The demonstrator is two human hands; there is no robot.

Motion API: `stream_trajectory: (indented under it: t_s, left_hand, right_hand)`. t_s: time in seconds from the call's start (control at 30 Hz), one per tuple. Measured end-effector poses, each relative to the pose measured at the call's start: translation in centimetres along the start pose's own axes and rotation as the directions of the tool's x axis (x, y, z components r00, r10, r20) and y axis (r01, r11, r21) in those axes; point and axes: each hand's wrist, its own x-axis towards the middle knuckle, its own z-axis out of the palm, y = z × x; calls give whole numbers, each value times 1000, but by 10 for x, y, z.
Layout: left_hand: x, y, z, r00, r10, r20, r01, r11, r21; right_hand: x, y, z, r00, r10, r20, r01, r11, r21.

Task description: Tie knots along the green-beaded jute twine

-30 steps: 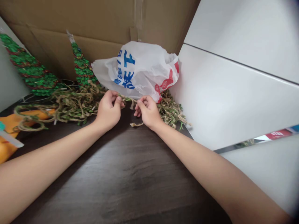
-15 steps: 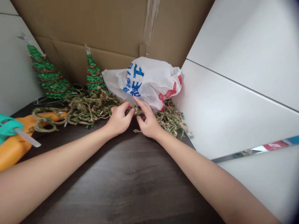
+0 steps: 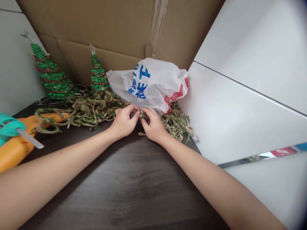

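Head view, evenly and brightly lit. From my remote position I cannot locate the light source. Soft, diffuse light falls across the scene, brightest on the white panel [image 3: 240, 105] at right, which comes close to washing out. The cardboard carton [image 3: 96, 28] at the far side is more muted, with shade gathering in its far left corner. Faint, soft-edged shadows lie on the dark wood tabletop [image 3: 124, 188] below the left hand [image 3: 123, 123] and right hand [image 3: 154, 126]. Mild highlights mark the creases of the plastic bag [image 3: 153, 83]. Wide-angle distortion bends and stretches the scene towards the edges, and dark lens shading clouds the far and near right corners. Fine strands of the twine [image 3: 93, 111] look slightly soft.
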Motion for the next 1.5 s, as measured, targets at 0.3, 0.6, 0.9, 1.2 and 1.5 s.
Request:
stream_trajectory:
  t_s: [0.3, 0.6, 0.9, 1.2, 1.5]
  left_hand:
    - [1, -6, 2, 997, 13, -72, -16, 999, -50]
    - [3, -11, 3, 996, -5, -88, -4, 995, -99]
    - [3, -15, 5, 995, 2, -97, -15, 991, -131]
    - [3, -13, 5, 996, 34, -85, -44, 993, -112]
    - [2, -9, 5, 995, 58, -77, -65, 994, -91]
  right_hand:
    - [3, 2, -1, 1000, -15, 8, 15, 1000, -16]
    - [4, -4, -4, 998, -6, 65, 3, 999, 38]
    - [3, -5, -3, 994, 95, 57, -104, 976, 190]
    - [3, 2, -3, 985, 170, 13, -170, 976, 136]
    - [5, 6, 0, 971, 207, -120, -195, 975, 109]
